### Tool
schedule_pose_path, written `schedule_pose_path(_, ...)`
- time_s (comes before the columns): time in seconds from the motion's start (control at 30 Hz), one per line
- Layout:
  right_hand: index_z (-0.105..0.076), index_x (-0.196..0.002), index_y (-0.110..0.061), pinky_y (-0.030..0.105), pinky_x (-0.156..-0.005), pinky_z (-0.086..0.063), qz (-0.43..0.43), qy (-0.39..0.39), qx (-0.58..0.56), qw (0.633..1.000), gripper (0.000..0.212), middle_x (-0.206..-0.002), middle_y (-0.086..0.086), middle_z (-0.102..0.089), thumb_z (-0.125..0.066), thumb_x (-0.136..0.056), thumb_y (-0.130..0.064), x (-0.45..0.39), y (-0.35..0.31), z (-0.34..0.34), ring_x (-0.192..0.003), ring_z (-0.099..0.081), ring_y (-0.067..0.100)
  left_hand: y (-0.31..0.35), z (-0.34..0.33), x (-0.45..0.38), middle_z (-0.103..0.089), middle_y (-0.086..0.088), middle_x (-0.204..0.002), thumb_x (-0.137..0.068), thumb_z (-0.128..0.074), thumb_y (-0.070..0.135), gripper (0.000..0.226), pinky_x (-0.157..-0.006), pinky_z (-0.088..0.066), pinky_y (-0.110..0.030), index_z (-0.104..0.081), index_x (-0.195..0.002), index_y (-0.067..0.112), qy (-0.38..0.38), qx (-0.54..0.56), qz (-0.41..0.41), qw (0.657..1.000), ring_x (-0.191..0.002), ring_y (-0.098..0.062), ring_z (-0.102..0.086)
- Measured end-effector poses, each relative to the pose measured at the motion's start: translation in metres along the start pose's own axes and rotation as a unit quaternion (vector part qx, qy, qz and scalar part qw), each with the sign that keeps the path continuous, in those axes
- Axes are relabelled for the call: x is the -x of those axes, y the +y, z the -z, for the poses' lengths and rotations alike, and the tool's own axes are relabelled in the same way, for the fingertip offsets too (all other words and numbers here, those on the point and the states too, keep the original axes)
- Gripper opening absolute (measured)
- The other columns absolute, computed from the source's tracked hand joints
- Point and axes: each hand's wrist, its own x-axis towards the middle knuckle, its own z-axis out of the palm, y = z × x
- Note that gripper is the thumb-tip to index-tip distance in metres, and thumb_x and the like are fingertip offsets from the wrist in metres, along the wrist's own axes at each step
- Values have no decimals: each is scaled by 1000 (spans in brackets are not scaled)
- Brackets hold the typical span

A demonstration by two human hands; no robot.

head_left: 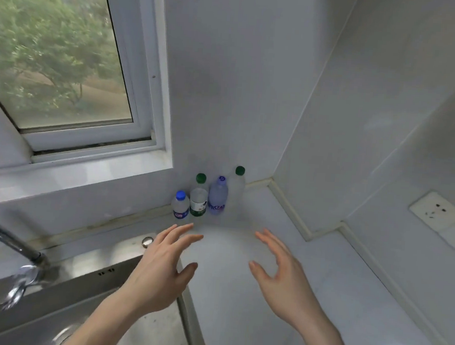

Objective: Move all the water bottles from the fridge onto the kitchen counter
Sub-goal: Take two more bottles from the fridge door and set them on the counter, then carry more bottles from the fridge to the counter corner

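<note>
Several water bottles stand upright in a row against the wall in the counter's back corner: a small blue-capped bottle (180, 205), a green-capped bottle with a green label (198, 197), a bluish bottle with a purple cap (218, 196) and a clear tall green-capped bottle (237, 189). My left hand (160, 270) hovers over the counter's edge by the sink, fingers spread and empty, a short way in front of the bottles. My right hand (281, 278) hovers over the white counter (320, 286), fingers loose and empty. No fridge is in view.
A steel sink (122, 280) with a chrome tap (18, 254) lies at the lower left. A window (67, 61) with a ledge is above it. White walls close the corner; a wall socket (439, 211) sits at the right.
</note>
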Motion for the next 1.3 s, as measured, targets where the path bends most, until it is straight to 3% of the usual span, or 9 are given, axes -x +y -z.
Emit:
schedule_pose_path(0.17, -44, -152, -44, 11, -117, -17, -58, 22, 11, 998, 59, -162, -33, -25, -67, -100, -31, 73, 25, 19, -148, -24, -13, 50, -17, 9, -27, 20, -163, -99, -62, 40, 55, -124, -27, -40, -42, -150, 42, -52, -7, -55, 997, -152, -9, -19)
schedule_pose_path(0.5, -38, -153, -51, 13, -118, -15, -134, 138, -17, 981, 59, -163, -36, -18, -63, -102, -39, 208, 65, 60, -148, -18, -16, 145, -52, 35, -26, 23, -163, -98, -61, 42, 55, -123, -28, -39, -41, -149, 44, -108, -51, -211, 970, -153, -12, -20)
schedule_pose_path(0.7, -39, -154, -48, 16, -122, -17, -201, 219, -20, 954, 60, -160, -37, -18, -65, -101, -38, 333, 97, 85, -146, -19, -17, 228, -106, 90, -23, 28, -161, -98, -60, 42, 54, -125, -21, -32, -40, -148, 47, -169, -46, -293, 940, -153, -8, -15)
schedule_pose_path(0.9, -40, -153, -50, 4, -113, -21, -276, 324, -49, 904, 62, -161, -36, -20, -68, -99, -37, 481, 113, 94, -141, -19, -21, 321, -159, 169, -23, 31, -159, -98, -62, 40, 55, -124, -17, -25, -42, -148, 46, -242, -33, -413, 878, -151, -3, -14)
schedule_pose_path(1.03, -40, -152, -53, 24, -123, -30, -324, 390, -46, 861, 63, -162, -36, -23, -69, -98, -36, 566, 111, 92, -149, -23, -14, 374, -193, 220, -24, 35, -153, -97, -64, 36, 54, -119, -14, -18, -45, -147, 46, -295, -12, -474, 830, -146, 2, -17)
schedule_pose_path(1.13, -41, -152, -51, 6, -108, -29, -373, 451, -54, 809, 62, -162, -37, -22, -70, -98, -37, 627, 100, 85, -145, -30, -13, 417, -220, 261, -27, 33, -152, -96, -67, 35, 54, -122, -17, -22, -48, -146, 44, -337, 2, -541, 771, -145, 0, -23)
schedule_pose_path(1.2, -40, -153, -50, -4, -96, -29, -411, 482, -60, 771, 62, -161, -38, -20, -68, -99, -39, 662, 91, 78, -130, -42, -19, 446, -239, 287, -30, 30, -155, -95, -67, 37, 54, -124, -17, -25, -49, -145, 44, -365, 5, -581, 727, -146, 0, -24)
schedule_pose_path(1.27, -37, -154, -51, -1, -101, -29, -447, 513, -55, 731, 61, -162, -38, -17, -65, -100, -41, 693, 78, 68, -119, -45, -24, 473, -255, 315, -29, 30, -157, -95, -66, 41, 54, -125, -18, -29, -47, -145, 48, -390, 3, -624, 677, -149, 1, -22)
schedule_pose_path(1.3, -37, -154, -50, 5, -109, -28, -468, 528, -49, 707, 61, -163, -36, -17, -64, -100, -42, 707, 72, 61, -129, -40, -21, 486, -262, 330, -28, 31, -157, -95, -66, 42, 54, -125, -18, -30, -46, -145, 49, -402, 0, -646, 649, -149, 1, -21)
